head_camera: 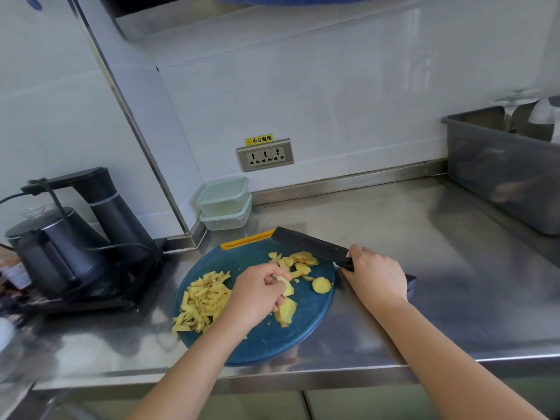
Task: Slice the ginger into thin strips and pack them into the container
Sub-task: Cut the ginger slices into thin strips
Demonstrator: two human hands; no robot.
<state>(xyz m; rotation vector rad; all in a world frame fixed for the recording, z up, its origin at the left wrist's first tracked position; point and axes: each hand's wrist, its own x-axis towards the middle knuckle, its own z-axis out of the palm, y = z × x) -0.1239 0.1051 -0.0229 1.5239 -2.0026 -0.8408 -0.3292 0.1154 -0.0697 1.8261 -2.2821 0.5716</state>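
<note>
At the left of the frame a black kettle (57, 253) is sitting on its base on the steel worktop (424, 268), out of the work. Right of it, a heap of finished ginger strips (201, 301) is lying on the left part of the round blue cutting board (257, 344). Above that, in the wall corner, two lidded containers (224, 204) are standing stacked and closed, well apart from the strips. At centre, the left hand (257, 295) is curling its fingers over the board, its grip pinching a peeled ginger piece (286, 286), with a larger ginger chunk (286, 312) lying just below the fingers. Loose flat slices (303, 262) are lying toward the board's upper right edge. Over them the black knife (309, 245) is hanging with its blade lifted off the board and pointing to the upper left, and the right hand (377, 274) is wrapping its grip round the handle just past the board's right edge. A grey tub (509, 171) is standing at the far right. The cutting step appears to be in hand and roughly half done, and packing is not yet begun. The next move likely calls for laying the pinched piece flat, tucking the fingertips back, and bringing the blade down in close parallel cuts.
</note>
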